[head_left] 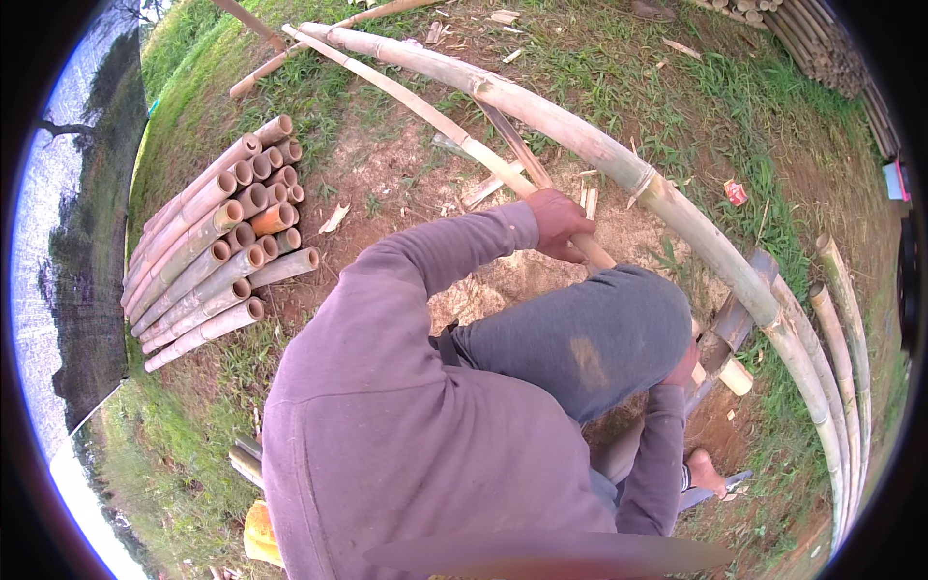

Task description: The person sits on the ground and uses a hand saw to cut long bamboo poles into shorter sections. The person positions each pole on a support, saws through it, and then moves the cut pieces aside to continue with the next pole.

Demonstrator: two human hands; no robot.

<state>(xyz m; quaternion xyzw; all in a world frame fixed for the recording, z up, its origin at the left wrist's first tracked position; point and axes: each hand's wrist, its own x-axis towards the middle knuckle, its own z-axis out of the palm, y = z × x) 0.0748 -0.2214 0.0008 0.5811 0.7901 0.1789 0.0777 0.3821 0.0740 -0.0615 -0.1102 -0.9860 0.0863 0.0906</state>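
My left hand (pixel 561 226) is closed round a long pale split bamboo strip (pixel 440 118). From the far left the strip slants down toward my bent knee (pixel 599 324), which hides its near part. Beyond the knee, my right hand (pixel 682 365) looks closed, its fingers partly hidden by the leg. What it holds cannot be made out. Right beside it are a grey-brown block-like piece (pixel 725 324) and a short pale length of bamboo (pixel 736 377). A thick whole bamboo pole (pixel 580 145) arches past both hands on the far side.
Cut bamboo tubes (pixel 208 242) lie stacked at the left. More poles (pixel 841 358) lie at the right, and a pile of thin canes (pixel 822 48) at the far right. Wood shavings (pixel 503 280), grass and a red wrapper (pixel 735 192) are on the ground. A bare foot (pixel 706 474) shows below.
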